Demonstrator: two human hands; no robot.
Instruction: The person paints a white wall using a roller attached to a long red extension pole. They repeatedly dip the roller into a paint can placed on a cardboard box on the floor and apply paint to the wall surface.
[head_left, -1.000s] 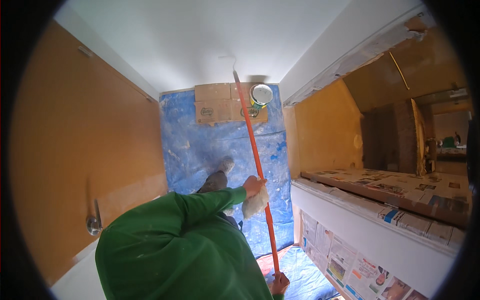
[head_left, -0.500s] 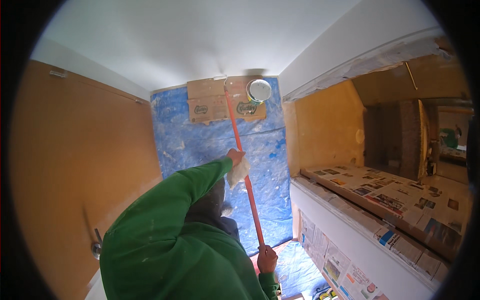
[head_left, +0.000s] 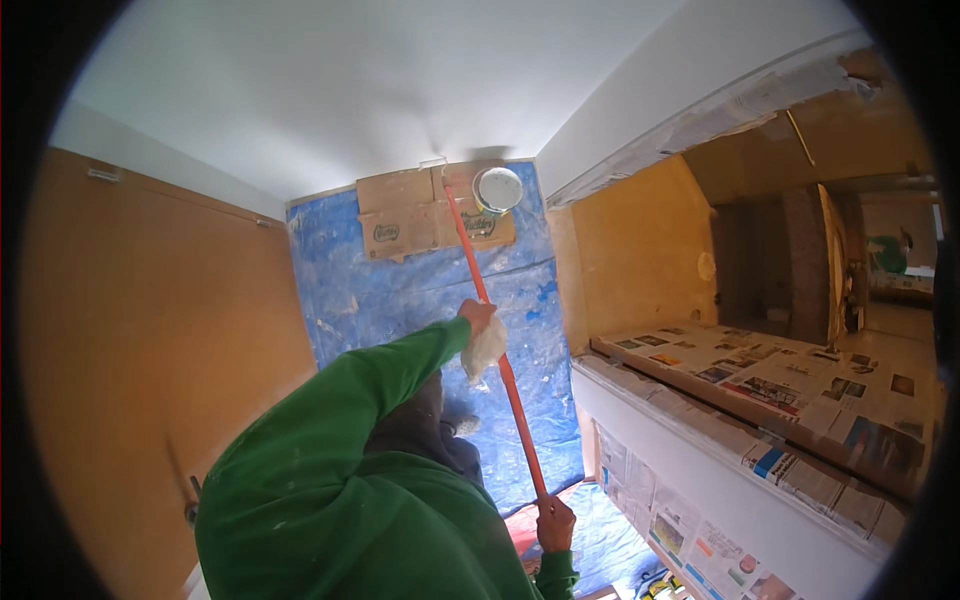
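Observation:
A long orange extension pole [head_left: 520, 420] slants from near my body up to a paint roller [head_left: 433, 163] at the foot of the white wall [head_left: 370, 90]. My left hand [head_left: 478, 316] is closed round the pole about midway, with a whitish cloth [head_left: 484, 350] hanging under the fingers. Lower down, my right hand [head_left: 555, 524] wraps round the near end of the pole. Whether the roller touches the wall is hard to make out. Just right of it stands a white paint bucket [head_left: 497, 190] on flattened cardboard [head_left: 400, 210].
A blue tarp [head_left: 350, 310] covers the floor. To the left is a brown door [head_left: 170, 320] with a handle. On the right, a white half wall [head_left: 690, 450] and a ledge [head_left: 780, 375] carry taped newspaper, with an opening beyond.
The view has shifted slightly. My right hand has moved a little to the right with the pole's near end, and the roller now lies closer to the bucket. Both hands keep their grip.

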